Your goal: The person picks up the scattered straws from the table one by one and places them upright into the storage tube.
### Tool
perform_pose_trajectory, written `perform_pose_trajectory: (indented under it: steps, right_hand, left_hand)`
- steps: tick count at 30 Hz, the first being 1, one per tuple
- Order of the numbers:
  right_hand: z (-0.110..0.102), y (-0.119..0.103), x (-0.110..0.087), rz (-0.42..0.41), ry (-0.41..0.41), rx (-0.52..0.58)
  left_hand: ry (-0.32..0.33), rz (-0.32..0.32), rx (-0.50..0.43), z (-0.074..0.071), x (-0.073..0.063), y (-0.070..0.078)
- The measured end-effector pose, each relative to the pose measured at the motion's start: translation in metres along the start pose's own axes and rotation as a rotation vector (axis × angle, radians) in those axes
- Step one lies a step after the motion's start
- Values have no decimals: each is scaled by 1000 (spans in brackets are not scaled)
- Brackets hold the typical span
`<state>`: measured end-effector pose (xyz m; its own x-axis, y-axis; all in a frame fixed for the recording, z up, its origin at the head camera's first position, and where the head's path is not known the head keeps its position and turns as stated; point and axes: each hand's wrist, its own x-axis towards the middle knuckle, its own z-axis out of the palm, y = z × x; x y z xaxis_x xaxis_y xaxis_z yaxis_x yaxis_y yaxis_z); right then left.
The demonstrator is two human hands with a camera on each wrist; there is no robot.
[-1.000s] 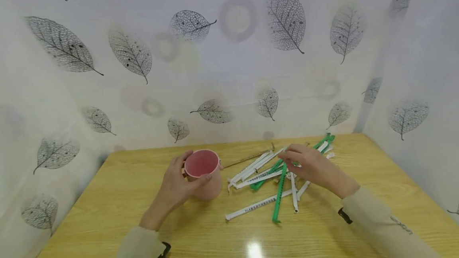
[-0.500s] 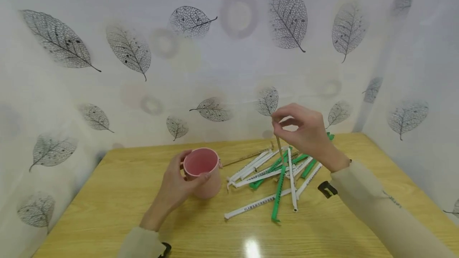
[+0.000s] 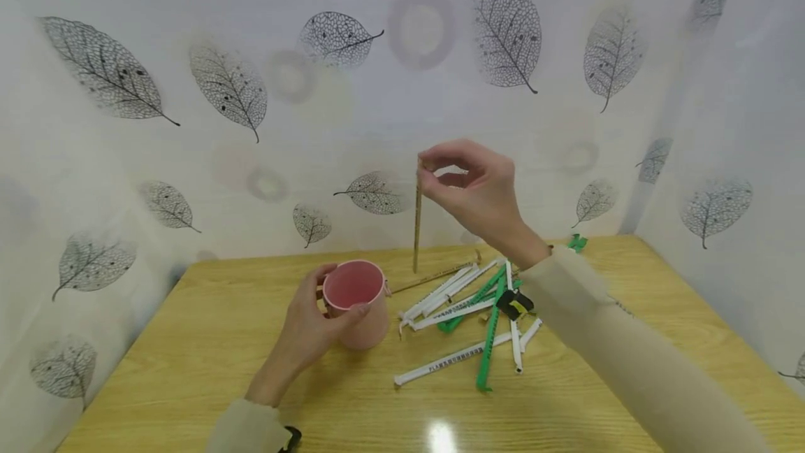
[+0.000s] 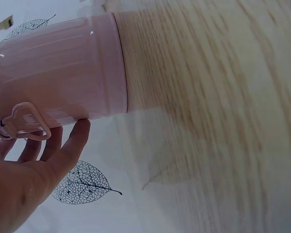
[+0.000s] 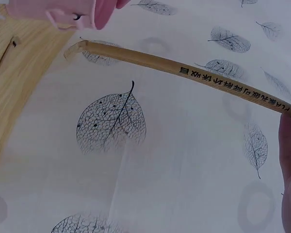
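My left hand (image 3: 307, 327) grips a small pink pail (image 3: 370, 331) that stands upright on the table, thumb on the near side and fingers round the far left. In the left wrist view a little loop handle (image 4: 26, 119) shows on the pail's wall (image 4: 58, 73). Held by its upper end between right thumb and fingers, a brown paper-wrapped drinking straw (image 3: 416, 229) hangs almost straight down. The right hand (image 3: 474, 184) is raised above the table, back and right of the pail. Black printed characters run along the straw wrapper (image 5: 184, 72) in the right wrist view.
Right of the pail lies a loose pile of wrapped straws: several white ones (image 3: 440, 363), several green ones (image 3: 487, 348), and a brown one (image 3: 434, 276) reaching toward the pail. A leaf-patterned cloth (image 3: 415, 110) hangs behind the wooden table (image 3: 189, 341).
My right hand has picked a brown straw from the pile, lifted it and carried it left toward the pail. The left hand and pail have stayed in place.
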<state>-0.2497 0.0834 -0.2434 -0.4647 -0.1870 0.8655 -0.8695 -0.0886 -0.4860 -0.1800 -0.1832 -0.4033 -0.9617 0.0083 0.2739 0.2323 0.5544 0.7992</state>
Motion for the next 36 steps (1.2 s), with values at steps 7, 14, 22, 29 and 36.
perform_pose_trajectory:
  steps: [7, 14, 22, 29, 36]
  right_hand:
    - [24, 0, 9, 2, 16, 56]
    - [39, 7, 7, 10, -8, 47]
    - [47, 17, -6, 53, -68, 14]
    - [48, 28, -22, 58, -120, -39]
    - [50, 35, -41, 107, -151, -35]
  left_hand:
    - [6, 16, -7, 0, 1, -1]
    - [-7, 24, 5, -2, 1, -2]
    - [-9, 40, 33, -2, 2, -3]
    - [-12, 50, 37, -1, 2, -3]
    - [-27, 48, 36, -1, 3, -5]
